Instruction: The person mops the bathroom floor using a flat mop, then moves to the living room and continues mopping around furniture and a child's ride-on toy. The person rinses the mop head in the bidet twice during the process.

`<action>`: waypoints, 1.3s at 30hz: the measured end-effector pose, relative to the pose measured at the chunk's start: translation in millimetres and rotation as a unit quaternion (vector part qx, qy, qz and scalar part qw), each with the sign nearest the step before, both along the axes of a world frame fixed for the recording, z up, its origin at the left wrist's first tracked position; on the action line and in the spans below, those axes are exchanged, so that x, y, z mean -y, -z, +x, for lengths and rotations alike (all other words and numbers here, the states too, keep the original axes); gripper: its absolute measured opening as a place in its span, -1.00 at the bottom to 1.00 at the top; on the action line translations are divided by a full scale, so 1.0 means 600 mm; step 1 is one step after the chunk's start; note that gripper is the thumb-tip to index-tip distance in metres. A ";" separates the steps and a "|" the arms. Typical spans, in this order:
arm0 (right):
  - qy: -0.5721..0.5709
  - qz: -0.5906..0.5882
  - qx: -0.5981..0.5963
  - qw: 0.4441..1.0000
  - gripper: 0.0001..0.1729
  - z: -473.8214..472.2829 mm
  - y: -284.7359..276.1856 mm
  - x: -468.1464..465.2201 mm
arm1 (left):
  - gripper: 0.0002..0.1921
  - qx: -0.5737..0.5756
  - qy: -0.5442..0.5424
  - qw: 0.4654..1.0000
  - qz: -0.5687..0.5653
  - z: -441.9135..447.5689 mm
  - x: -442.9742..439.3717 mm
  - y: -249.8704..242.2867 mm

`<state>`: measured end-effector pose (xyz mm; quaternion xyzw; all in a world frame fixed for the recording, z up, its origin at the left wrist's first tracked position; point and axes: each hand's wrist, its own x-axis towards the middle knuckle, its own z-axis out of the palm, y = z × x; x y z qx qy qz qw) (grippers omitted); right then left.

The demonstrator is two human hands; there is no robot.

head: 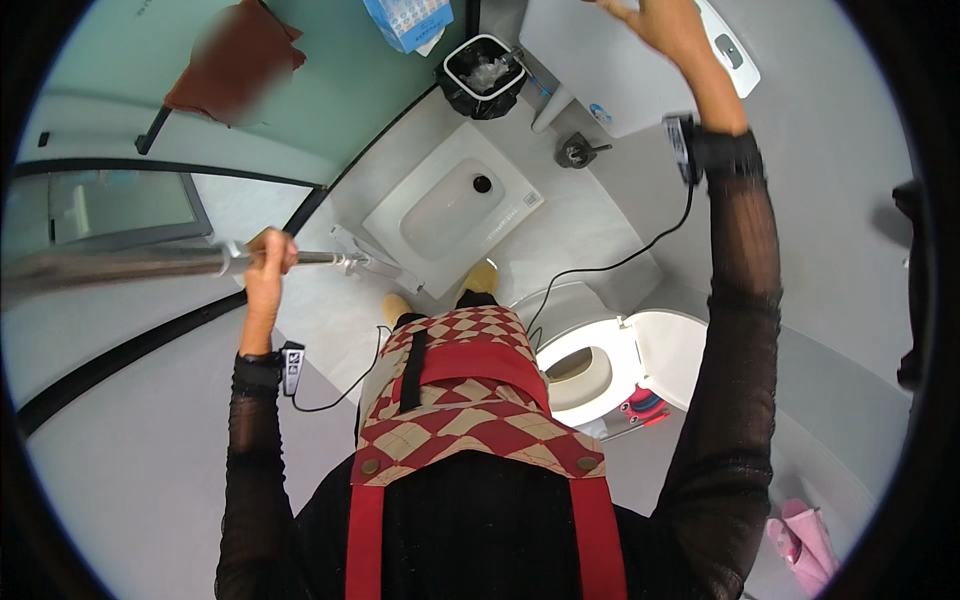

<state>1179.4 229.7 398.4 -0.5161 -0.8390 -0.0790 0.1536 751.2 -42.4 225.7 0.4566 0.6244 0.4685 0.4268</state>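
Observation:
My left hand (268, 251) is wrapped around the metal pole (319, 258) of a flat mop, at a pale collar on the pole. The thick end of the pole runs out toward the left edge. Its long white mop head (379, 262) rests on the floor by the corner of a white squat toilet (457, 206). My right hand (664, 26) is raised at the top edge, in front of a white box-shaped unit (592, 45). Its thumb points left; the other fingers are cut off by the frame, so whether it touches or holds anything cannot be seen.
A seat toilet (600, 375) with its lid up stands right of my legs. Beyond the squat toilet are a black-lined bin (484, 90) and a toilet brush holder (577, 152). Frosted glass (330, 112) carries a brown cloth (232, 67). Cables (615, 268) hang from both wrists.

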 end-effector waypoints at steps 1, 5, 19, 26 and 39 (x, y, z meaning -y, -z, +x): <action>-0.048 -0.085 -0.078 0.992 -0.36 -0.017 -0.018 0.048 | -0.61 -0.047 -0.010 0.998 -0.039 0.009 -0.005 0.007; -0.168 -0.079 -0.129 0.974 -0.24 -0.080 -0.081 0.247 | -0.64 0.018 0.090 0.995 0.044 0.082 -0.040 0.037; -0.161 -0.061 -0.684 0.708 -0.68 -0.166 -0.145 0.641 | -0.60 -0.018 0.572 0.820 0.029 0.335 0.038 0.050; -0.002 0.005 -0.675 0.737 -0.67 -0.153 -0.115 0.701 | -0.75 0.002 0.526 0.841 0.126 0.363 0.041 0.109; 0.266 -0.070 -0.649 0.710 -0.81 -0.117 0.019 0.756 | -0.83 -0.068 0.520 0.844 0.110 0.403 0.028 0.276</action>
